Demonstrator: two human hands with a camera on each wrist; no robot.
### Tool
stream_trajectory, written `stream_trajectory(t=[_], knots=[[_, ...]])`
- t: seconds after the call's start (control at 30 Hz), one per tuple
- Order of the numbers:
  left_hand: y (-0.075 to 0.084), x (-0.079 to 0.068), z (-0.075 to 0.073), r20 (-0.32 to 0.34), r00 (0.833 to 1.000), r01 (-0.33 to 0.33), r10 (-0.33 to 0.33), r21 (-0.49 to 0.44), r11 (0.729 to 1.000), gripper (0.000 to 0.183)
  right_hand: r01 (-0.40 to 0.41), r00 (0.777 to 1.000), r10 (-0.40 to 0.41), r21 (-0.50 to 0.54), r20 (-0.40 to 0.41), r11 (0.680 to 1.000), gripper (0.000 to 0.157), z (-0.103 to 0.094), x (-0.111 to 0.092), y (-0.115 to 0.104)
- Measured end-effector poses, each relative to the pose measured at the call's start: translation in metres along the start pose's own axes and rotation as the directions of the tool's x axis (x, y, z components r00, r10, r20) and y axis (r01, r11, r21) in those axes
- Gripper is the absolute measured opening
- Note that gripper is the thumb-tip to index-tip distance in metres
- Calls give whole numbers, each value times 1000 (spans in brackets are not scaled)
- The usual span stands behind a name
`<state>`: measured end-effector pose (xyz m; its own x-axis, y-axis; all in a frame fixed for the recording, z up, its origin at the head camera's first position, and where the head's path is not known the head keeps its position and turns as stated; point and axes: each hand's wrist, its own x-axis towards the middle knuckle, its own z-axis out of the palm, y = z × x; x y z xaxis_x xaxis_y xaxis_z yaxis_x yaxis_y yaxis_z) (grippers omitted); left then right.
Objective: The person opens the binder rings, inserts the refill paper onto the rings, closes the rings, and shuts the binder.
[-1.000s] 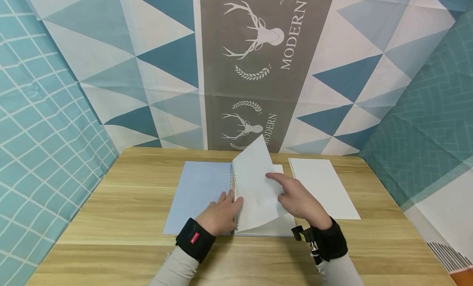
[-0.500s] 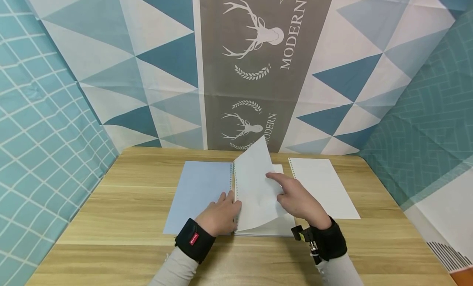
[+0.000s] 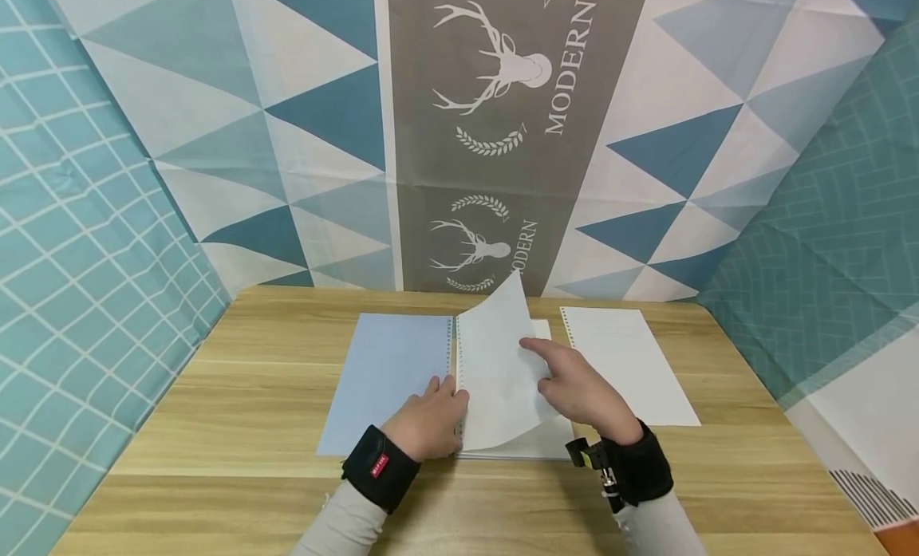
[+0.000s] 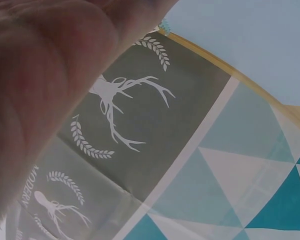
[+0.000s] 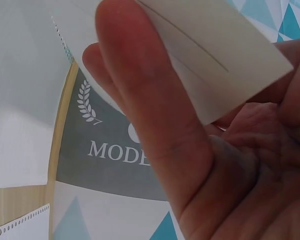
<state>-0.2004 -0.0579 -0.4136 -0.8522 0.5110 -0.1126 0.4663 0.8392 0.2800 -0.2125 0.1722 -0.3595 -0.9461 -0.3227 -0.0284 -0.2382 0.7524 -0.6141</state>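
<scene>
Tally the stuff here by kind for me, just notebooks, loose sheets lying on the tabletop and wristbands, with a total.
Open notebook: 1
Loose white sheet: 1
Black wristbands: 2
Total: 4

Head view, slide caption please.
Right hand holds up a page of an open notebook; left hand rests at its binding.

Behind the wooden table point(image 3: 251, 372) hangs a printed cloth point(image 3: 326, 133) with blue and white triangles; its grey band point(image 3: 452, 173) carries white deer heads point(image 3: 533, 71), leaf sprigs point(image 3: 491, 148) and the word MODERN point(image 3: 571, 69). On the left is a turquoise gridded cloth point(image 3: 79, 221), on the right a teal patterned cloth point(image 3: 833, 189).
</scene>
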Motion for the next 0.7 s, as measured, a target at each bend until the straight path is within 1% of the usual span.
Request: stream_trajectory(t=[0.23,0.47,0.7], knots=[[1,1,0,14,1000,10,-10,-3,1000,37,-12,1000,12,-21,5,1000,58,-1,-1,1],[1,2,2,2,1000,14,-14,4,1000,36,-18,1000,18,-30,5,999,56,-4,-2,1],[3,2,2,9,1000,22,-22,9,1000,37,-25,1000,25,-27,3,999,56,-4,-2,1]])
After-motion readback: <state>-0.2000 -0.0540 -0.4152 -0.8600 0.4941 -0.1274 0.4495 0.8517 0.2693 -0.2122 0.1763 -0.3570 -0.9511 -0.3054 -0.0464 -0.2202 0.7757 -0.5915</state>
